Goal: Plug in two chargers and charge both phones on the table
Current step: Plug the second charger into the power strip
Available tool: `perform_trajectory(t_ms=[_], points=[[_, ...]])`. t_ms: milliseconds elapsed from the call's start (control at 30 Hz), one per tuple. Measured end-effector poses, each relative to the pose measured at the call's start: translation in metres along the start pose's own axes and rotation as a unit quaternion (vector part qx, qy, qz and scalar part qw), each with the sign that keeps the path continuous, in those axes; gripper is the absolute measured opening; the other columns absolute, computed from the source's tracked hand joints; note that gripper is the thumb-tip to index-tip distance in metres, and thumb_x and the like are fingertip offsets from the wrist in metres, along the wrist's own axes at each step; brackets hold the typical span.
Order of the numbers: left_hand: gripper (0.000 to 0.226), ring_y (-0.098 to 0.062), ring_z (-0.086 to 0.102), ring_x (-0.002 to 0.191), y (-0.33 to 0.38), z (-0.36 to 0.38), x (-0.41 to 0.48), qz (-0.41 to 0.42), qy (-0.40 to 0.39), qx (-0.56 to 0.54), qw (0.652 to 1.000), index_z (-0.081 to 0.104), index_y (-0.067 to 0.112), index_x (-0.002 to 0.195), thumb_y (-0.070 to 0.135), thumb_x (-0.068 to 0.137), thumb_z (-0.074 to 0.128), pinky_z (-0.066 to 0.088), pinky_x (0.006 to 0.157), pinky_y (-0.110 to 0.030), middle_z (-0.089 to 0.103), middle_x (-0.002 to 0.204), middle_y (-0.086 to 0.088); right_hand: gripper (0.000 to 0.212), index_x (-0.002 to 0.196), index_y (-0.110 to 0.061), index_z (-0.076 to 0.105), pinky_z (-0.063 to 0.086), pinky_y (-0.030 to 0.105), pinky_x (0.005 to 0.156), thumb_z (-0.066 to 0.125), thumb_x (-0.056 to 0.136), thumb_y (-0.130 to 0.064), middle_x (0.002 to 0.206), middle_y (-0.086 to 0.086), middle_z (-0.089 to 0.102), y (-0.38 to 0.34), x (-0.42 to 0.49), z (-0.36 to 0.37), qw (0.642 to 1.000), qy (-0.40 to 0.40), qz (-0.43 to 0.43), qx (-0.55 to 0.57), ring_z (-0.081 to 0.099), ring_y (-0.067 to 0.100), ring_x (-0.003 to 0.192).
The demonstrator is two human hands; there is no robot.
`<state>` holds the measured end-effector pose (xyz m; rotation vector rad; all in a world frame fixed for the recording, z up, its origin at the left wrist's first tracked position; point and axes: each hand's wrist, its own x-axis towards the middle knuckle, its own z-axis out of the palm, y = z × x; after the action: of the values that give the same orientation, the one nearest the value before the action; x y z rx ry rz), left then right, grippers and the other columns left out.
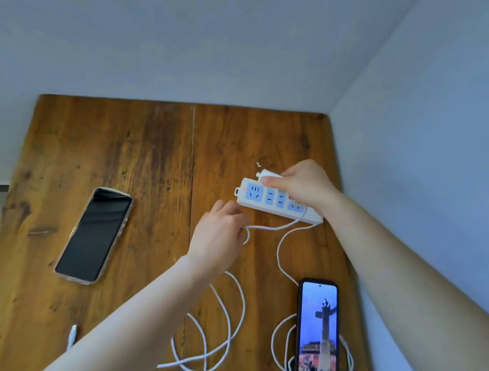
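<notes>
A white power strip (261,200) with blue sockets and a red light lies on the wooden table (139,152). My right hand (302,184) holds a white charger plug (268,175) just above the strip's far edge. My left hand (221,236) rests at the strip's near edge, fingers closed on the white cable (275,226). A dark-screened phone (95,236) lies at the left. A second phone (317,331) with a lit screen lies at the right, a cable plugged into its bottom end. A loose cable connector (72,333) lies near the front left.
White cable loops (224,331) sprawl over the table between my arms and around the lit phone. A pale wall (430,172) runs close along the table's right edge and another behind its far edge.
</notes>
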<state>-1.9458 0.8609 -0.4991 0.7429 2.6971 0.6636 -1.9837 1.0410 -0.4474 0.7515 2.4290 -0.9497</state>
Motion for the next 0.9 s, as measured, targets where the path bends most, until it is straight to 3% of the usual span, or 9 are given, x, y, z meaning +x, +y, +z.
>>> perform_trajectory(t_ms=[33,100,167,233,300,500,633,767,900], points=[[0.035,-0.02,0.047,0.119,-0.001,0.003,0.005,0.015,-0.018,0.03,0.999,0.06,0.021,0.128,0.018,0.094,0.051,0.046,0.084,-0.03,0.054,0.138,0.001,0.054,0.097,-0.003,0.071,0.056,0.039,0.074,0.071,0.075,-0.052,0.091,0.009,0.072,-0.003,0.006,-0.001,0.999,-0.005,-0.014,-0.031,0.069,0.024,0.081],[0.047,-0.021,0.028,0.143,-0.003,0.01,0.014,0.014,-0.06,0.063,0.996,0.043,0.022,0.143,0.022,0.097,0.048,0.035,0.108,-0.036,0.031,0.157,0.001,0.047,0.091,-0.005,0.07,0.052,0.034,0.064,0.072,0.076,-0.05,0.087,0.008,0.07,-0.008,0.018,-0.002,0.997,-0.015,-0.037,-0.063,0.066,0.021,0.077],[0.055,-0.018,0.013,0.148,-0.008,0.017,0.018,0.004,-0.086,0.077,0.993,0.026,0.019,0.151,0.024,0.098,0.044,0.024,0.115,-0.035,0.016,0.161,0.001,0.037,0.072,-0.01,0.062,0.04,0.027,0.049,0.068,0.082,-0.046,0.07,0.003,0.062,-0.009,0.028,-0.002,0.995,-0.017,-0.045,-0.093,0.059,0.016,0.061],[0.059,-0.016,0.011,0.148,-0.012,0.023,0.019,0.005,-0.088,0.087,0.992,0.019,0.018,0.152,0.024,0.099,0.044,0.021,0.116,-0.033,0.011,0.162,0.001,0.04,0.06,-0.016,0.046,0.03,0.023,0.046,0.063,0.087,-0.04,0.058,0.0,0.049,-0.009,0.036,0.001,0.991,-0.015,-0.049,-0.123,0.048,0.012,0.049],[0.062,-0.015,0.012,0.148,-0.015,0.027,0.016,0.007,-0.084,0.089,0.992,0.017,0.019,0.152,0.022,0.098,0.046,0.02,0.115,-0.032,0.009,0.162,0.003,0.042,0.058,-0.019,0.041,0.029,0.022,0.045,0.062,0.088,-0.039,0.058,-0.001,0.047,-0.007,0.043,0.004,0.988,-0.014,-0.051,-0.144,0.045,0.011,0.048],[0.065,-0.017,0.013,0.148,-0.016,0.029,0.015,-0.009,-0.081,0.076,0.994,0.019,0.023,0.152,0.018,0.094,0.048,0.024,0.114,-0.037,0.011,0.161,0.006,0.044,0.058,-0.017,0.043,0.028,0.022,0.045,0.065,0.085,-0.043,0.056,0.0,0.047,-0.009,0.052,0.004,0.988,-0.025,-0.043,-0.15,0.046,0.011,0.046],[0.062,-0.021,0.017,0.147,-0.014,0.026,0.014,-0.026,-0.081,0.061,0.995,0.019,0.027,0.152,0.019,0.096,0.045,0.027,0.114,-0.039,0.013,0.161,0.011,0.043,0.058,-0.017,0.044,0.028,0.022,0.044,0.065,0.084,-0.044,0.055,-0.001,0.05,-0.018,0.047,0.014,0.981,0.028,-0.082,-0.172,0.051,0.013,0.048],[0.063,-0.022,0.02,0.145,-0.013,0.027,0.013,-0.038,-0.081,0.058,0.994,0.017,0.029,0.152,0.016,0.096,0.044,0.028,0.113,-0.039,0.012,0.161,0.012,0.047,0.054,-0.019,0.039,0.026,0.02,0.043,0.063,0.087,-0.041,0.051,-0.003,0.044,-0.022,0.039,0.031,0.971,0.077,-0.135,-0.183,0.045,0.01,0.043],[0.064,-0.023,0.025,0.141,-0.015,0.027,0.014,-0.038,-0.078,0.06,0.994,0.018,0.029,0.152,0.015,0.095,0.045,0.032,0.11,-0.039,0.014,0.16,0.013,0.048,0.054,-0.02,0.037,0.03,0.02,0.046,0.058,0.089,-0.046,0.052,-0.006,0.042,-0.02,0.036,0.028,0.974,0.025,-0.137,-0.177,0.046,0.007,0.045]])
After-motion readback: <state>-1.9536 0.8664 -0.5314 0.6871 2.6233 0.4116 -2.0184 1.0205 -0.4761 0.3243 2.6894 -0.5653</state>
